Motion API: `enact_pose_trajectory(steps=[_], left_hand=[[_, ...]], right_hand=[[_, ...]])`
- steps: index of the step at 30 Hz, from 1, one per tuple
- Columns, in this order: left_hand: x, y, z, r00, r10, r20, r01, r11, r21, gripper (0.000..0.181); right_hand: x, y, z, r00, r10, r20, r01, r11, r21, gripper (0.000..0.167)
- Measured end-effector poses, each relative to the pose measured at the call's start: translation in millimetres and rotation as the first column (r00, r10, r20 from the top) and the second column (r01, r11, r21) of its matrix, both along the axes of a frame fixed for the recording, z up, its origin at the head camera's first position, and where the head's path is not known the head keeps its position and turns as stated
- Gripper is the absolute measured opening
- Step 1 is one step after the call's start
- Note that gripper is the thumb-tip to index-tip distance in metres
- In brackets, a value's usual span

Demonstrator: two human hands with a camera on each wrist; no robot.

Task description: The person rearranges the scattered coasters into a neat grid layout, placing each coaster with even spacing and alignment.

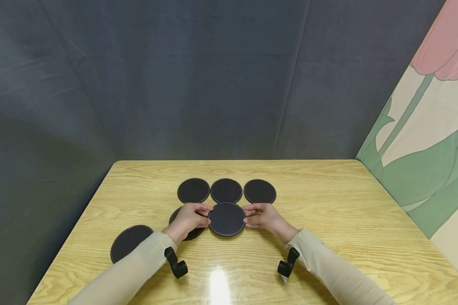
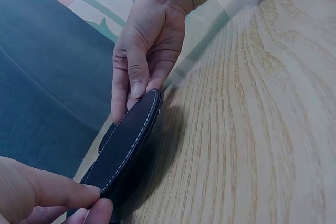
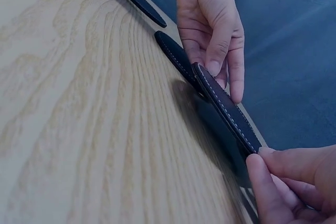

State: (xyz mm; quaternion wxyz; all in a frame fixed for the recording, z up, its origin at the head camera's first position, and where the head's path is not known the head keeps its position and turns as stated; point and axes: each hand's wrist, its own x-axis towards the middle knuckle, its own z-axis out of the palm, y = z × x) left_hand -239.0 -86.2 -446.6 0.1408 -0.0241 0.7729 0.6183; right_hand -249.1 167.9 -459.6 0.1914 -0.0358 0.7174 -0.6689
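A round black coaster (image 1: 227,219) with pale stitching round its rim is held between both hands, slightly above the wooden table; its shadow falls beneath it in both wrist views. My left hand (image 1: 187,220) pinches its left edge between thumb and fingers. On the opposite edge, my right hand (image 1: 265,218) pinches it the same way. Another coaster (image 1: 195,233) lies partly hidden under my left hand. Just beyond the held one, three coasters form a row: a left one (image 1: 193,190), a middle one (image 1: 226,191) and a right one (image 1: 260,191).
One more black coaster (image 1: 130,243) lies at the left of the table (image 1: 328,203), partly covered by my left sleeve. A dark cloth (image 1: 213,84) hangs behind and to the left. At the right stands a wall panel (image 1: 423,169) with painted tulips.
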Motion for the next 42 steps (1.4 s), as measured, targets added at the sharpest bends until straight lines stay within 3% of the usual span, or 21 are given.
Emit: enact_pose_trajectory(steps=[10,25,42], left_hand=[[-1.9,0.5,-2.5,1.0,-0.011,-0.007,0.011,1.0,0.001,0.039],[1.2,2.0,-2.4,0.999,-0.035,-0.024,0.034,0.999,-0.023,0.039],[0.1,3.6,-0.3,0.998,-0.06,-0.035,0.057,0.996,-0.07,0.038]], right_hand=[[0.5,-0.4,0.7,1.0,-0.01,0.011,0.01,1.0,0.02,0.043],[3.5,1.7,0.9,0.999,0.026,0.022,-0.025,0.999,-0.03,0.039],[4.5,1.5,2.9,0.999,0.047,-0.017,-0.046,0.998,0.043,0.04]])
